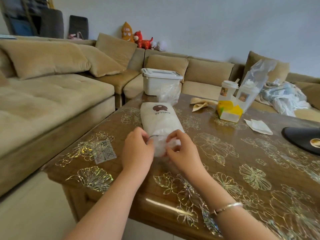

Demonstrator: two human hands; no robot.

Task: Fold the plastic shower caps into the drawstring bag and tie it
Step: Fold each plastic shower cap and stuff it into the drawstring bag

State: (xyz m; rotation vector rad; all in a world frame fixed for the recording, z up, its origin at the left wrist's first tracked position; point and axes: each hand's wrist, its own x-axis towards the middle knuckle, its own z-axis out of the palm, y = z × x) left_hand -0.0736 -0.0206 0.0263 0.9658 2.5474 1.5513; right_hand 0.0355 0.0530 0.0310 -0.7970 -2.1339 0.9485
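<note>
Glossy brown, patterned with gold flowers, the table (pixel 225 153) carries a fair clutter. Beyond the work lie a loose clump of clear plastic (pixel 168 94), a white lidded storage box (pixel 160 80) at the far edge, two lidded cups (pixel 228 90) — one of them inside a clear bag (pixel 254 84) — a yellow tissue box (pixel 228 110), a folded beige cloth (pixel 200 103), a crumpled tissue (pixel 258 126) and a dark round object (pixel 303 141) at the right. A small clear packet (pixel 104 151) lies left of the hands. A tan sofa (pixel 52 90) wraps round the far sides, with plush toys (pixel 136 38) on its back. Nothing lies between the person and the work.

Both forearms reach in from the near edge, a bracelet (pixel 226 207) on the right wrist. The left hand (pixel 137 151) has its fingers curled at the bag's mouth, its grip pinched on the dark drawstring (pixel 153 136). The right hand (pixel 183 151) has its fingers bent round the clear shower-cap plastic (pixel 160 146) bulging from that mouth, holding it.

The white drawstring bag (pixel 161 118) lies flat on the table, its mouth toward the person and its bear print and lettering at the far end. It looks filled — the plastic sticks out of the open mouth between the two hands.
</note>
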